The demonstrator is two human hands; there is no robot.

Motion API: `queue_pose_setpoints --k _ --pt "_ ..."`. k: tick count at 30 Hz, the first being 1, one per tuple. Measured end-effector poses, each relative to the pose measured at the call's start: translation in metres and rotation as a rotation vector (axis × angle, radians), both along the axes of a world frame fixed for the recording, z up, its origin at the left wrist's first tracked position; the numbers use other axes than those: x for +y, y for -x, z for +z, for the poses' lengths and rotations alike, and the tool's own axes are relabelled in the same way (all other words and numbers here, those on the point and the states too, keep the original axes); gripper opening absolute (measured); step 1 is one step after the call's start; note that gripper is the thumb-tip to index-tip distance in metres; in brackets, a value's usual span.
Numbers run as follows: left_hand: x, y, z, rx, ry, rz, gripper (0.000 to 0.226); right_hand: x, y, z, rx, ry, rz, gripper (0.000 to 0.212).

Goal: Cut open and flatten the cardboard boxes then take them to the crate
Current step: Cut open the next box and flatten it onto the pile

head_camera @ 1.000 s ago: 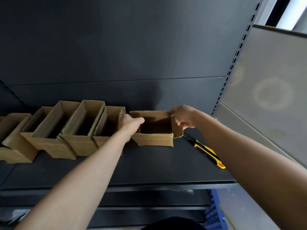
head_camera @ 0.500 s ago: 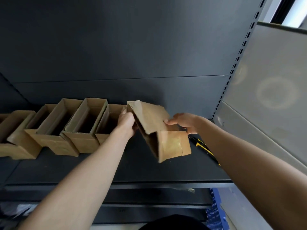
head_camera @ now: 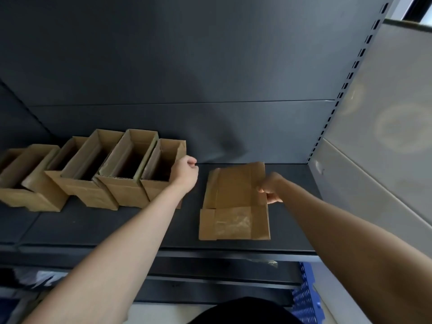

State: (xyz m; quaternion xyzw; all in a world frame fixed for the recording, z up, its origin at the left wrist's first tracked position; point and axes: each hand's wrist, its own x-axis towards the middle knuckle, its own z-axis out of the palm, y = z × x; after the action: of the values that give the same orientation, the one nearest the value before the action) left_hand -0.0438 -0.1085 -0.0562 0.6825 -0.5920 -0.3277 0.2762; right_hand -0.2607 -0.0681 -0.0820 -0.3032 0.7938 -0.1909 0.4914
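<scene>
Head view. The flattened cardboard box (head_camera: 235,202) is lying toward the right end of the shelf (head_camera: 117,225), near its front edge. The right hand (head_camera: 270,188) is pinching the box's right edge. The left hand (head_camera: 185,173), fingers curled, is sitting at the rim of the nearest open box (head_camera: 163,169); whether it is gripping cannot be told. The board is probably light and stiff, hinging at its creases, with a slick taped flap, so a pinch on a bare edge is likely holding best.

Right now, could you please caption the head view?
Right hand pinches a flattened brown cardboard box on the dark shelf; left hand beside open cardboard boxes.
</scene>
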Motion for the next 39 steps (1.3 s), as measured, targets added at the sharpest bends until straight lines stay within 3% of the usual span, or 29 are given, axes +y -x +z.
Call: queue_pose_setpoints --k 2,4,7,9,11,13,17,23,26,28,29,33,36,39 --pt "0.004 -0.001 0.005 -0.124 0.119 -0.089 0.021 0.003 -0.006 -0.005 0.296 -0.004 0.100 0.006" --pt "0.005 -0.005 0.006 -0.297 0.299 -0.178 0.019 0.000 -0.008 -0.004 0.489 0.051 0.164 0.010" --pt "0.005 -0.013 0.007 -0.686 0.507 -0.183 0.025 -0.009 -0.016 0.005 0.500 0.127 0.210 0.014" --pt "0.004 -0.018 0.009 -0.848 0.452 -0.100 0.038 -0.017 -0.025 0.012 0.452 0.190 0.278 0.015" --pt "0.002 -0.023 0.010 -0.859 0.336 -0.046 0.051 -0.022 -0.035 0.020 0.407 0.211 0.356 0.027" --pt "-0.002 -0.029 0.007 -0.831 0.244 -0.018 0.050 -0.024 -0.045 0.025 0.385 0.208 0.426 0.031" --pt "-0.003 -0.040 0.001 -0.723 0.175 0.002 0.023 -0.027 -0.057 0.031 0.337 0.247 0.447 0.030" --pt "-0.002 -0.039 0.018 -0.562 0.217 0.093 0.016 -0.029 -0.066 0.044 0.245 0.293 0.422 0.035" --pt "-0.002 -0.036 0.042 -0.433 0.300 0.156 0.015 -0.029 -0.070 0.052 0.157 0.311 0.297 0.027" --pt "-0.002 -0.034 0.060 -0.269 0.304 0.202 0.013 -0.033 -0.066 0.052 0.072 0.364 0.166 0.041" --pt "-0.003 -0.034 0.067 -0.154 0.282 0.220 0.013 -0.033 -0.064 0.054 -0.033 0.377 0.070 0.052" --pt "-0.001 -0.023 0.078 0.288 0.054 0.259 0.012 -0.028 -0.041 0.063 -0.354 0.321 0.067 0.092" --pt "0.000 -0.010 0.064 0.451 -0.141 0.283 0.012 -0.023 -0.022 0.069 -0.534 0.301 0.035 0.084" --pt "0.002 0.003 0.044 0.386 -0.222 0.198 0.026 -0.015 -0.007 0.070 -0.433 0.327 0.013 0.075"
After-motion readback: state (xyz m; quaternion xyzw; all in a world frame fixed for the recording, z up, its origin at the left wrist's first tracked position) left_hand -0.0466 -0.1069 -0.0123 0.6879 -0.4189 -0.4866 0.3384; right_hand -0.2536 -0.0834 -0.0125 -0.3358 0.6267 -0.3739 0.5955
